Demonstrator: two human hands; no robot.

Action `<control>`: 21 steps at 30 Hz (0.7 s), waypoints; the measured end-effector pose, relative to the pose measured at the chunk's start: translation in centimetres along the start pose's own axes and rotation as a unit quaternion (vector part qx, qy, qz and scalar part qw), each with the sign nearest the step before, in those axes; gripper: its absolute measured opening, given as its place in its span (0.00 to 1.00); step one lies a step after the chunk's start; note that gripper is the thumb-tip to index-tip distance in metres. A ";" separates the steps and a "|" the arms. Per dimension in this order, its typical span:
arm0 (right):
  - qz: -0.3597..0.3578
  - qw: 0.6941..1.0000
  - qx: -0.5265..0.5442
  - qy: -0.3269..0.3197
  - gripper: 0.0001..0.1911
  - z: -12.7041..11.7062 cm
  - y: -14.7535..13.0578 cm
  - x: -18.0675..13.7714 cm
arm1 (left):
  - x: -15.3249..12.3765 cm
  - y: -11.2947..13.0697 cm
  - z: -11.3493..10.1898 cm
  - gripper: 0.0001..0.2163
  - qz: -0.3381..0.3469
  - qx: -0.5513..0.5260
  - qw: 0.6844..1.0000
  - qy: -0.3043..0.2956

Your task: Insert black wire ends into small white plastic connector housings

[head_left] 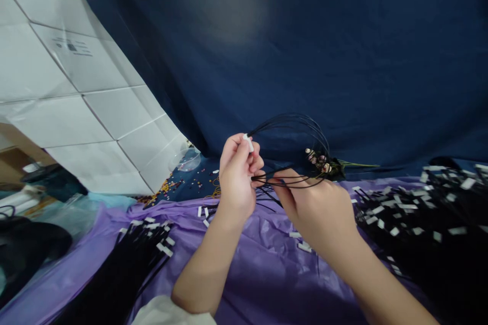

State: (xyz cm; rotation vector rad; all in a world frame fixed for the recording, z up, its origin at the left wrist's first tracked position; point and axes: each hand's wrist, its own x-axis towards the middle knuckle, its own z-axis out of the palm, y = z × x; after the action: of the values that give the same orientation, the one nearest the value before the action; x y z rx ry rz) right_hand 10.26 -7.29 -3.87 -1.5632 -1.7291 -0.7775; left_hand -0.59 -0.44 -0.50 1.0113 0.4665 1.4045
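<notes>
My left hand (237, 179) is closed in a pinch on a small white tag (248, 142) at the end of a thin black cord. My right hand (314, 208) is closed round a looped bunch of black cords (295, 127) that arches up and over to a beaded knot (322, 162). The two hands sit close together above a purple plastic sheet (247, 264). Several loose white tags (301, 241) lie on the sheet under my right hand.
A bundle of black cords with white tags (129, 259) lies at the lower left, a larger heap (423, 218) at the right. A dark blue cloth (305, 35) hangs behind. Small coloured beads (179, 183) and a clear dish (186, 160) sit by stacked white boxes (76, 111).
</notes>
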 end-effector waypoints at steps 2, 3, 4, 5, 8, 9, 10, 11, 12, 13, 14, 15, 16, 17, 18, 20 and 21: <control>-0.043 0.998 -0.046 0.014 0.04 0.0 0.0 0.0 | 0.1 0.1 0.0 0.07 -0.012 -0.002 1.000 0.000; -0.057 0.996 -0.067 0.013 0.05 0.0 0.0 0.0 | 0.1 0.1 0.0 0.07 -0.018 -0.005 1.000 0.000; -0.064 0.994 -0.087 0.008 0.06 0.1 0.0 0.0 | 0.1 0.1 0.0 0.07 -0.023 -0.008 1.000 0.000; -0.063 0.992 -0.105 -0.001 0.06 0.3 0.0 0.0 | 0.1 0.1 0.1 0.07 -0.026 -0.011 1.000 -0.001; -0.044 0.988 -0.143 -0.040 0.04 1.0 0.3 -0.1 | 0.1 0.4 -0.1 0.07 -0.030 -0.018 0.999 -0.003; -0.035 0.987 -0.149 -0.054 0.04 1.2 0.6 -0.1 | 0.1 0.5 -0.2 0.07 -0.028 -0.019 0.999 -0.002; -0.023 0.986 -0.149 -0.068 0.04 1.3 1.0 0.0 | 0.1 0.7 -0.3 0.07 -0.024 -0.020 1.000 0.000; -0.010 0.986 -0.143 -0.084 0.04 1.3 1.5 0.1 | 0.2 0.9 -0.5 0.07 -0.019 -0.021 1.000 0.002; 0.009 0.986 -0.132 -0.098 0.04 1.3 2.2 0.2 | 0.2 1.1 -0.7 0.08 -0.012 -0.022 1.000 0.003; 0.030 0.987 -0.109 -0.110 0.04 1.1 3.0 0.3 | 0.2 1.3 -0.9 0.08 -0.006 -0.023 1.000 0.004; 0.055 0.989 -0.080 -0.114 0.04 0.9 3.8 0.5 | 0.2 1.5 -1.0 0.08 -0.001 -0.023 1.000 0.005; 0.078 0.990 -0.043 -0.109 0.04 0.6 4.6 0.6 | 0.2 1.7 -1.2 0.09 0.004 -0.023 1.000 0.006; 0.098 0.991 0.008 -0.094 0.05 0.4 5.4 0.7 | 0.2 1.8 -1.3 0.09 0.007 -0.022 1.000 0.007; 0.126 0.987 0.063 -0.077 0.07 0.1 6.1 0.7 | 0.2 1.8 -1.3 0.09 0.010 -0.021 1.000 0.008; 0.160 0.978 0.123 -0.061 0.10 0.0 6.6 0.8 | 0.1 1.8 -1.3 0.08 0.013 -0.020 1.000 0.010; 0.237 0.938 0.252 0.000 0.14 -0.1 7.2 1.1 | 0.0 1.8 -1.2 0.09 0.022 -0.016 1.000 0.016; 0.270 0.906 0.322 0.056 0.14 0.0 7.2 1.3 | 0.0 1.8 -1.1 0.09 0.027 -0.012 0.999 0.021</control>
State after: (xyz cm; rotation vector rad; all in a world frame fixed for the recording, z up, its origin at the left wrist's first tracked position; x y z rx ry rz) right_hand 17.35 -5.79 -2.88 -1.3760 -1.1897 0.0009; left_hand -2.51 -0.39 0.31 0.9825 0.4550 1.4789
